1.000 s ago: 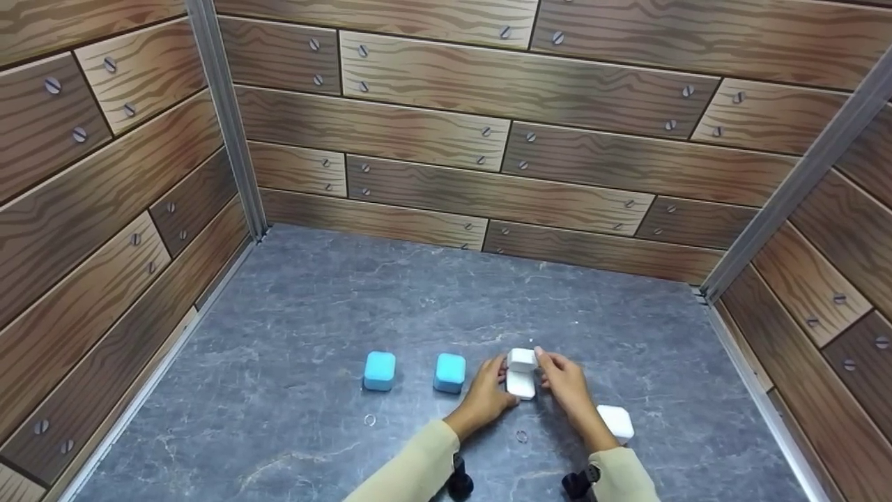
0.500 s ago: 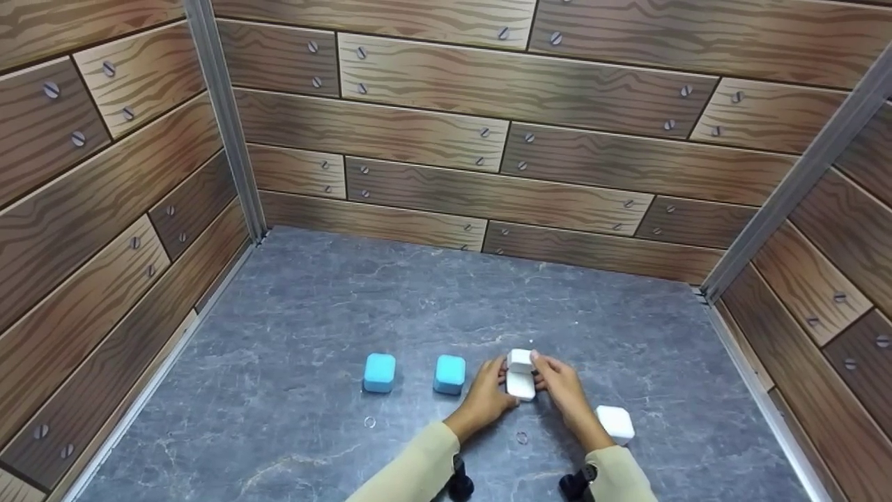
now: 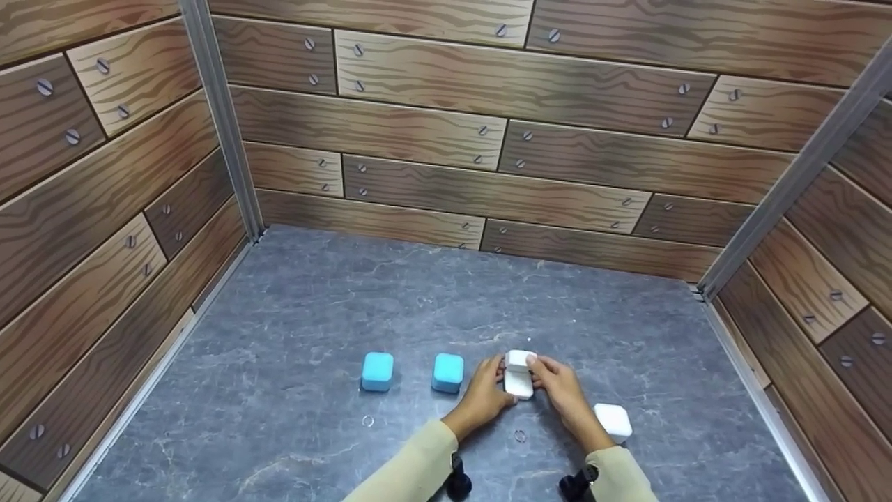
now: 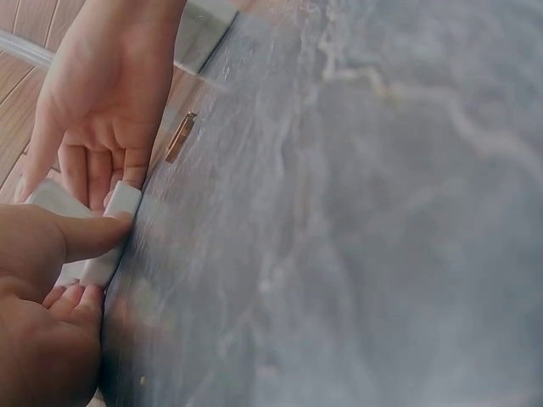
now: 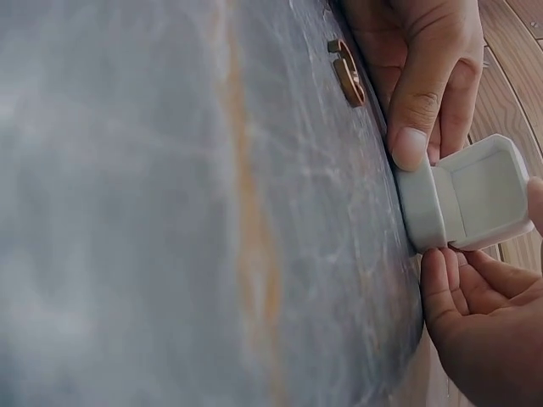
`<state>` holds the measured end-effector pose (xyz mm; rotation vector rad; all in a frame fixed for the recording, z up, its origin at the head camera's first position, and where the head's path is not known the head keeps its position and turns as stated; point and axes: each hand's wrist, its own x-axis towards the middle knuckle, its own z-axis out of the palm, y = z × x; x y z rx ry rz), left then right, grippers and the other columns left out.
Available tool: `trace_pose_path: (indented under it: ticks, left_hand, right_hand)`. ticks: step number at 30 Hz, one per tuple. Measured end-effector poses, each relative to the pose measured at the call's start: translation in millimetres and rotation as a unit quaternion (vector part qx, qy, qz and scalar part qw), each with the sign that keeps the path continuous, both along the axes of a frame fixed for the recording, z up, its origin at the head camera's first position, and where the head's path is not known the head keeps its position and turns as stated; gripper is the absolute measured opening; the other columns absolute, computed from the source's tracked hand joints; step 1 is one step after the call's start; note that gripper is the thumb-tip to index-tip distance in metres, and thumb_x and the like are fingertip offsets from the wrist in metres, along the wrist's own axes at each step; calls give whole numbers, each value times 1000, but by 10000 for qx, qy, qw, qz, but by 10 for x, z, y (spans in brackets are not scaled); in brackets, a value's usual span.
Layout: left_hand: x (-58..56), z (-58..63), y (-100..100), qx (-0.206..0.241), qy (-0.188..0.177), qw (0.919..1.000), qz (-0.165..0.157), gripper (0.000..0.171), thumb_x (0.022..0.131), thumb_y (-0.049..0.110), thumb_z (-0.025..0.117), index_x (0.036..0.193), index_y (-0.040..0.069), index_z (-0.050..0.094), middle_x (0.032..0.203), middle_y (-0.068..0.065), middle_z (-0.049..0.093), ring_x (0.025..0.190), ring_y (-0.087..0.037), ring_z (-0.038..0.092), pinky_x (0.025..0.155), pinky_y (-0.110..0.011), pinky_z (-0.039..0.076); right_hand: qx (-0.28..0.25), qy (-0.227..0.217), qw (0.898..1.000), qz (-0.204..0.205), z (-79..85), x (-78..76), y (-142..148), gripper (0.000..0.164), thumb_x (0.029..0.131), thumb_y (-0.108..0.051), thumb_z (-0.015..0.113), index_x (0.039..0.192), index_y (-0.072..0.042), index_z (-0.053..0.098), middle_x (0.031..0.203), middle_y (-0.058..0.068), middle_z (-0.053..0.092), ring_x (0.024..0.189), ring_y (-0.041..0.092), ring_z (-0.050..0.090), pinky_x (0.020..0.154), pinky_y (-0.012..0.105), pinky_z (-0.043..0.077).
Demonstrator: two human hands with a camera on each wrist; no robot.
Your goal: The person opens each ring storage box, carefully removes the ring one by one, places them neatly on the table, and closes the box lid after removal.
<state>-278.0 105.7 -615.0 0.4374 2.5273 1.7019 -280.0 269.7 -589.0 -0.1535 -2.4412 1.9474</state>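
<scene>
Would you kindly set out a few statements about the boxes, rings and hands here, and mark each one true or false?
1. The left hand and the right hand both hold the open white box. True.
2. The second white box is to the left of the left hand. False: it is to the right of the right hand.
3. The left turquoise box and the right turquoise box both have their lids down. True.
4. The coppery ring is inside the open white box. False: it lies on the tabletop, nearer the person than that box.
5. A silvery ring lies nearer the person than the left turquoise box. True.
</scene>
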Motion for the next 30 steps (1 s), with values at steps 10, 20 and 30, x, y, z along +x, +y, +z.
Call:
trace_pose_path:
  ticks: [10, 20, 30]
  left_hand:
    - [55, -19, -29, 6, 63, 10000, 14, 78, 74, -5, 78, 143, -4, 41, 129, -17, 52, 119, -29, 58, 101, -33, 51]
    - [7, 2, -46, 145, 121, 9998, -60, 75, 74, -7, 77, 141, -4, 44, 129, -18, 51, 121, -32, 57, 103, -33, 50]
    - [3, 4, -6, 182, 139, 9996, -163, 71, 74, -8, 77, 137, -4, 47, 124, -15, 52, 122, -32, 56, 103, -32, 50]
  right_hand:
    - [-80, 140, 9996, 228, -122, 43, 22, 45, 96, -21, 64, 127, 10, 57, 110, 15, 68, 88, 15, 63, 76, 27, 56]
    - [80, 274, 9963, 809, -113, 77, 74, 46, 90, -4, 66, 132, 10, 51, 119, 22, 62, 99, 15, 60, 80, 20, 53]
    - [148, 297, 9928, 1154, -126, 128, 160, 52, 88, 3, 65, 135, 11, 46, 122, 26, 58, 101, 17, 58, 80, 20, 53]
